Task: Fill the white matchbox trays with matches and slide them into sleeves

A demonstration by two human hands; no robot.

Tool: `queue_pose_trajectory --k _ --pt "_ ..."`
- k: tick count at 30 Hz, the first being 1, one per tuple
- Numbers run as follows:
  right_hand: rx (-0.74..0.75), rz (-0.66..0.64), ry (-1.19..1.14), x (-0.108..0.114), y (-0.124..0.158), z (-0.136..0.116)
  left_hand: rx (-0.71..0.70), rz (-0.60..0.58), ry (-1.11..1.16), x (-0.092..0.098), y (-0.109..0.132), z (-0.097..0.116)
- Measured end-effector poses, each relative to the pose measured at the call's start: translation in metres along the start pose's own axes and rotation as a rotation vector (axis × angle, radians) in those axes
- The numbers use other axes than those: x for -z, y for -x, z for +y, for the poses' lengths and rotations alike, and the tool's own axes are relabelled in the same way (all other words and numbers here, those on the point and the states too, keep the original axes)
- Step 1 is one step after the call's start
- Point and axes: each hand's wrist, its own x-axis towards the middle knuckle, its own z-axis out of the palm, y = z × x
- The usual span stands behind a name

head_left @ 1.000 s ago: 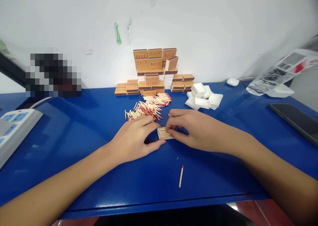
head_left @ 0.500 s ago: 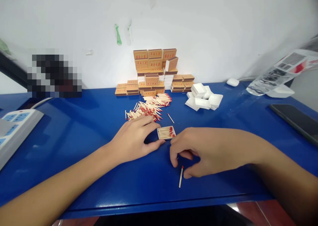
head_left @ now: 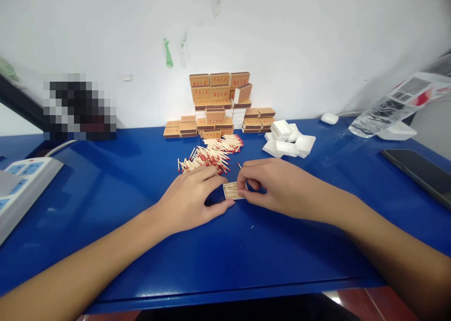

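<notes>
A small white matchbox tray [head_left: 230,191] with matches in it lies on the blue table. My left hand [head_left: 195,194] grips its left end between thumb and forefinger. Over the tray's right end, my right hand [head_left: 268,182] is closed in a pinch and covers the match heads there; the match between its fingertips is mostly hidden. Just behind these fingers shows the tip of a loose match [head_left: 239,165]. A heap of red-tipped matches [head_left: 211,156] spreads behind my left hand.
Stacked matchboxes [head_left: 214,100] stand against the wall. White empty trays [head_left: 289,140] are piled to their right. A bottle [head_left: 384,105] and a phone [head_left: 419,173] are at the right, a power strip [head_left: 31,184] at the left.
My right hand has moved up and left from the table front to the tray. The match that lay near its fingers is gone from the table. My left hand stays in place.
</notes>
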Motion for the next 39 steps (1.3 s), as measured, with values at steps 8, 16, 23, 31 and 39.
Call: queue_pose_trajectory --k 8,16,23,31,39 --pt "-0.045 0.130 0.064 -0.003 -0.006 0.030 0.001 -0.002 -0.007 -0.001 0.000 0.001" --pt "0.011 0.011 0.056 -0.004 -0.010 0.054 -0.004 0.012 -0.025 0.000 0.000 0.002" --pt "-0.017 0.049 -0.004 0.002 -0.004 0.031 0.010 0.033 -0.030 0.000 0.001 0.001" --pt "0.016 0.074 -0.022 -0.002 -0.004 0.001 0.019 0.047 -0.018 -0.001 0.000 0.000" --pt "-0.103 0.240 0.099 0.017 -0.062 0.060 0.001 0.025 0.016 -0.001 0.003 0.002"
